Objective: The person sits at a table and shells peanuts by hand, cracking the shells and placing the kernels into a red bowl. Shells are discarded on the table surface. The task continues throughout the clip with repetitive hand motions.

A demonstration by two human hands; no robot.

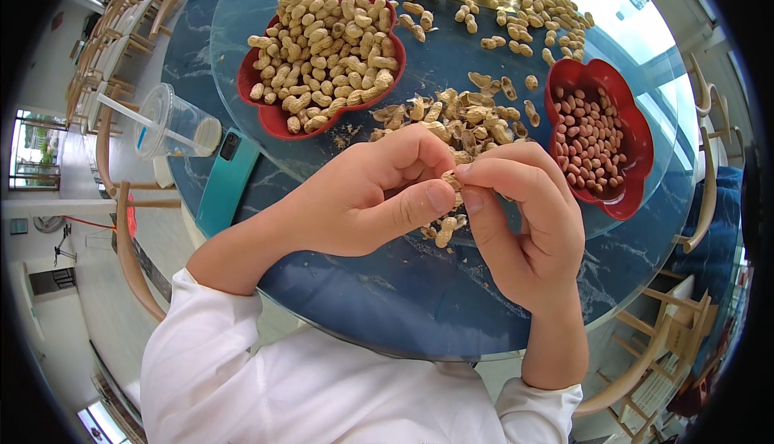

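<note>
My left hand (369, 193) pinches an unshelled peanut (450, 179) between thumb and curled fingers. From the other side, the thumb and forefinger of my right hand (526, 220) meet at the same peanut. Just beyond and below both hands lies a heap of cracked peanut shells (465, 117). Left of it stands a red scalloped bowl (251, 78) full of unshelled peanuts (326, 51). On the right, a second red bowl (638, 141) holds shelled peanut kernels (586, 135) with reddish skins. My fingers hide part of the held peanut.
A loose spread of unshelled peanuts (532, 2) covers the far side of the round glass turntable (221, 63). At left, a teal phone (224, 187) lies beside a clear plastic cup (181, 120) with a straw. Wooden chairs (130, 250) surround the blue marbled table (387, 299).
</note>
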